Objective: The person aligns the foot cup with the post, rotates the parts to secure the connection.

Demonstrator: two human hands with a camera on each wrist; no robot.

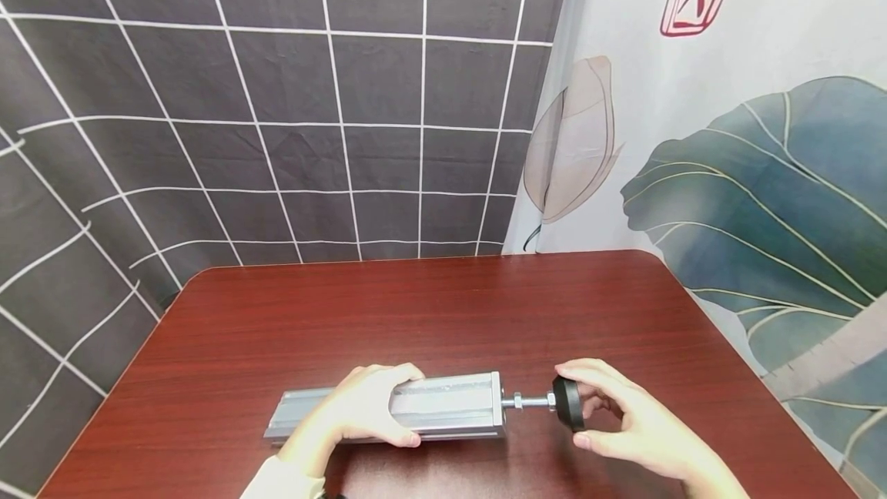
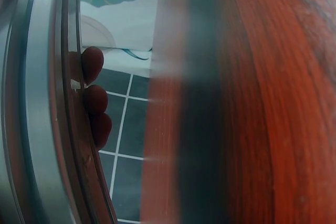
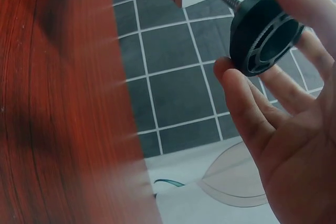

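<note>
My left hand [image 1: 370, 406] grips a long silver aluminium profile [image 1: 450, 399] across its middle. Its fingertips [image 2: 93, 64] curl round the far edge in the left wrist view, and a gap shows between profile and table. From the profile's right end plate [image 1: 497, 405] a threaded rod [image 1: 535, 401] with nuts sticks out. At its tip sits a round black levelling foot [image 1: 568, 403]. My right hand [image 1: 637, 422] holds the foot by its rim between thumb and fingers. The foot's ribbed, hollow underside [image 3: 270, 45] faces the palm in the right wrist view.
A reddish-brown wooden table [image 1: 388, 314] lies under both hands. Behind it hangs a dark grey cloth [image 1: 374, 160] with white grid lines. A white curtain [image 1: 637, 114] with leaf prints hangs along the right side.
</note>
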